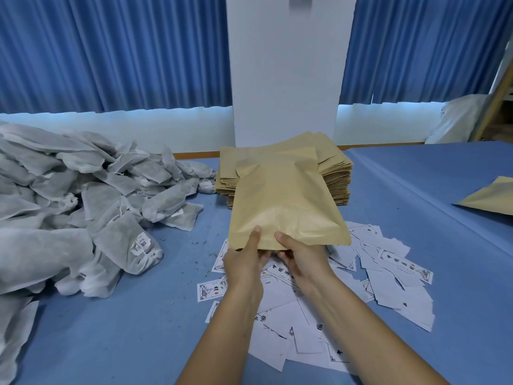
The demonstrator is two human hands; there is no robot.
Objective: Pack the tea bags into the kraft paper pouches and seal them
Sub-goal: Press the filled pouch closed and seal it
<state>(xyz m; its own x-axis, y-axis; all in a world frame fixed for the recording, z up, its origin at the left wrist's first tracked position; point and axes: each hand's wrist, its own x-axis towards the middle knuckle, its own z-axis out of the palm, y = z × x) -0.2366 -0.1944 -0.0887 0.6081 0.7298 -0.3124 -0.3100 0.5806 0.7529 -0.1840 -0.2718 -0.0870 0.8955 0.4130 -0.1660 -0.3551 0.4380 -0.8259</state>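
A bulging kraft paper pouch is held up above the blue table, its near edge pinched by both hands. My left hand has its thumb on top of the edge and fingers under it. My right hand grips the same edge just to the right. Behind the pouch lies a stack of flat kraft pouches. A big heap of grey-white non-woven tea bags covers the left of the table; one carries a barcode label.
Several white printed paper labels lie scattered under and right of my hands. Another kraft pouch lies at the right edge. A white pillar and blue curtains stand behind the blue-covered table.
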